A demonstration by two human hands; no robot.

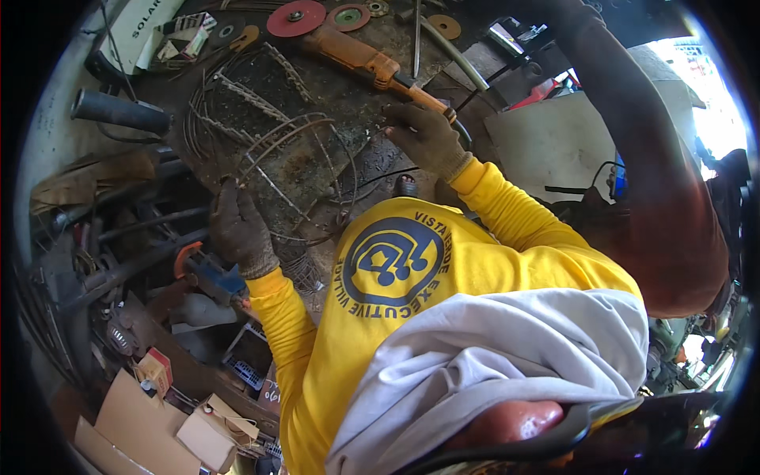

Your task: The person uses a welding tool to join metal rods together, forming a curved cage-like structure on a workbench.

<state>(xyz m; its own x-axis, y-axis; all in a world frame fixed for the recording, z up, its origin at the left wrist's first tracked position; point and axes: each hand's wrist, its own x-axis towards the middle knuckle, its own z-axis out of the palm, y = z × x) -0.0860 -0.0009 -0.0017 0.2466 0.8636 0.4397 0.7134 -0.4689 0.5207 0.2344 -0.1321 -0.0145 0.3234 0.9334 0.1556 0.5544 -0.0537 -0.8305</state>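
Observation:
Both my hands wear dark brown work gloves, with yellow sleeves behind them. My left hand [240,226] is closed at the left end of a bent metal rod frame [286,141], its fingertips around the rod. The frame has curved hoops and straight thin rods, and it stands over the dark, stained worktable [297,165]. My right hand [427,141] is off to the right of the frame, fingers stretched toward it and apart, with nothing plainly held. Just beyond that hand lies an orange angle grinder [360,57] with a dark cord end.
Twisted rods [252,96] and coiled wire lie on the table. Behind are a red disc [295,17] and a metal tube [455,54]. Another person's arm [633,111] reaches in at right. A blue vise-like tool [214,273] and cardboard boxes [134,423] crowd the left.

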